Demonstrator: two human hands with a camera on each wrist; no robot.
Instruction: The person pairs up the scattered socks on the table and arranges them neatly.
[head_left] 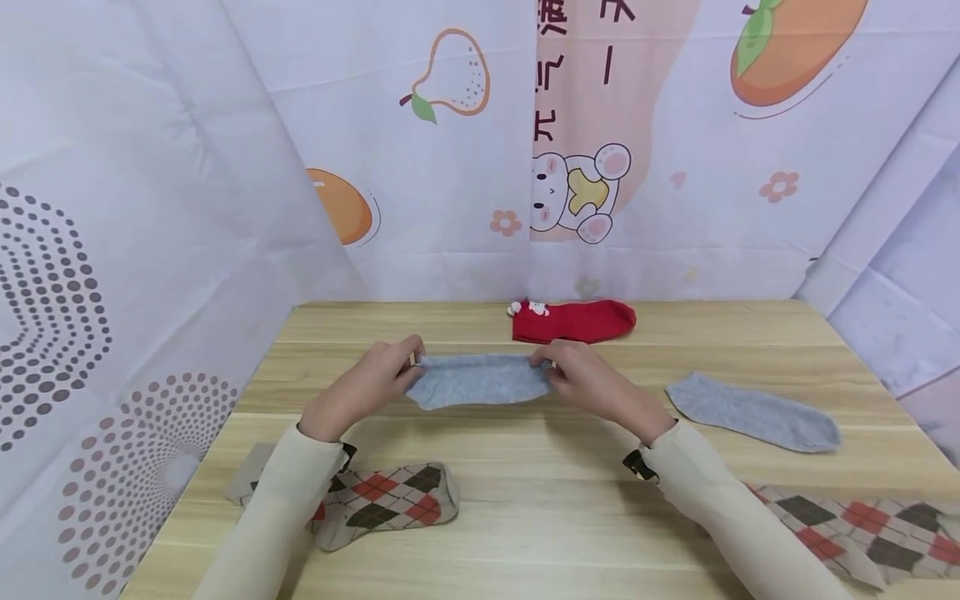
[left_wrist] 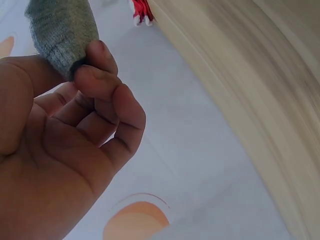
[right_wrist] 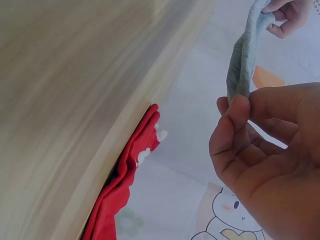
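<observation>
A light grey sock is stretched sideways between both hands, lifted over the middle of the table. My left hand pinches one end of it between thumb and fingers; the left wrist view shows that end of the sock in the fingertips. At the opposite end, my right hand pinches the sock, and in the right wrist view the fabric hangs in a narrow fold from those fingertips. Another grey sock lies flat to the right of the right hand.
Folded red socks with a white figure lie at the table's back edge. An argyle sock lies partly under the left forearm, and more argyle fabric lies by the right forearm. Printed curtains enclose the wooden table.
</observation>
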